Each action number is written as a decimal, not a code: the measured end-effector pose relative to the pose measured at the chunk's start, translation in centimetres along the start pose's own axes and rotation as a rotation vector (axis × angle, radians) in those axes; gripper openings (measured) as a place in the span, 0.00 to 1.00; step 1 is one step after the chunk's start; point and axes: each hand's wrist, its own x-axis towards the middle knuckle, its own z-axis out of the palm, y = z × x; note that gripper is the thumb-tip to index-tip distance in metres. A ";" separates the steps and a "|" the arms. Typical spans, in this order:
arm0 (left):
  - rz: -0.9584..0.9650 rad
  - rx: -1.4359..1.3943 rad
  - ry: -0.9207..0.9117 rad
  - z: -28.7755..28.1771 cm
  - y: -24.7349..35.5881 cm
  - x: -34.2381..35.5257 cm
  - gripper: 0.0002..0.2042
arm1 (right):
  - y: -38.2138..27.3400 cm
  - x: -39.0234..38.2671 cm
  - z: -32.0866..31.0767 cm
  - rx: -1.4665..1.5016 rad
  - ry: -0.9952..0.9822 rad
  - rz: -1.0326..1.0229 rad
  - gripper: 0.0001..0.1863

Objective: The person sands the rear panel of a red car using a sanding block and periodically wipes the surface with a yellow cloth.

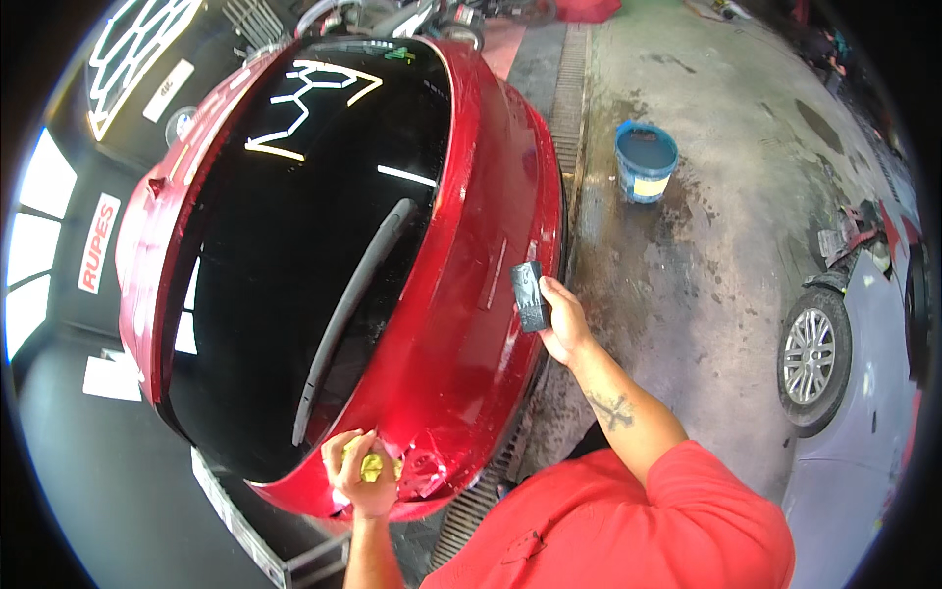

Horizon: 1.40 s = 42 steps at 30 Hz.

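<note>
A red car [481, 265] fills the middle of the view, its dark rear window [275, 265] crossed by a long grey wiper [353, 319]. At the lower corner of its rear body, my left hand [355, 481] is closed round a crumpled yellow cloth or sponge [372, 466]; which of the two I cannot tell. My right hand [566, 324] grips a dark, wet-looking rectangular block [531, 296] by its right side. The block is over the outer edge of the red bodywork; whether it touches the paint I cannot tell.
A blue bucket [645, 167] of murky liquid stands on the wet concrete floor. Along the car runs a drain grate [567, 108]. At the right is a pale car with its wheel [812, 355]. A metal frame [235, 520] lies low at the left.
</note>
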 end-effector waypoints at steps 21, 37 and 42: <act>-0.918 -1.245 -0.162 9.3 18.9 -4.9 0.43 | -5.1 -8.7 2.2 -0.244 -0.519 1.433 0.27; -0.744 -1.109 1.514 16.3 23.0 8.6 0.21 | -3.3 -0.4 9.9 -0.413 -1.258 1.110 0.32; -0.796 -0.545 1.702 13.5 20.8 4.8 0.20 | -10.9 7.6 24.9 -0.679 -1.793 0.646 0.27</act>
